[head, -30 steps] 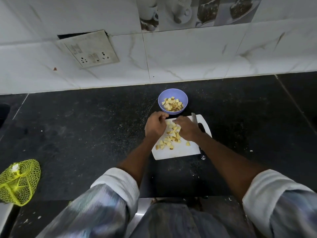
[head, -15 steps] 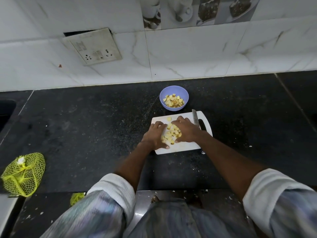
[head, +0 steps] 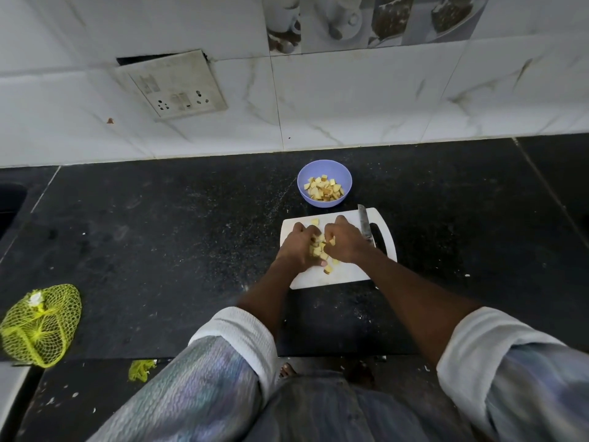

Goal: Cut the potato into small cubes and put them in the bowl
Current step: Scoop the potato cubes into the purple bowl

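A white cutting board [head: 350, 274] lies on the black counter. On it, my left hand [head: 294, 248] and my right hand [head: 345, 240] are cupped together around a heap of yellow potato cubes [head: 320, 247], fingers curled over them. A few loose cubes lie near the hands, one [head: 315, 222] at the board's far edge. The purple bowl [head: 325, 165] stands just beyond the board and holds several cubes. A knife [head: 364, 223] lies on the board's right side, blade pointing away from me.
A yellow mesh bag [head: 39, 323] lies at the counter's left front edge. The tiled wall with a socket plate [head: 173, 86] runs behind the bowl. Black counter [head: 159, 234] stretches to the left and right of the board.
Both hands have closed in toward each other, gathering the spread cubes into a tighter heap between the palms. Bowl and knife have not moved.
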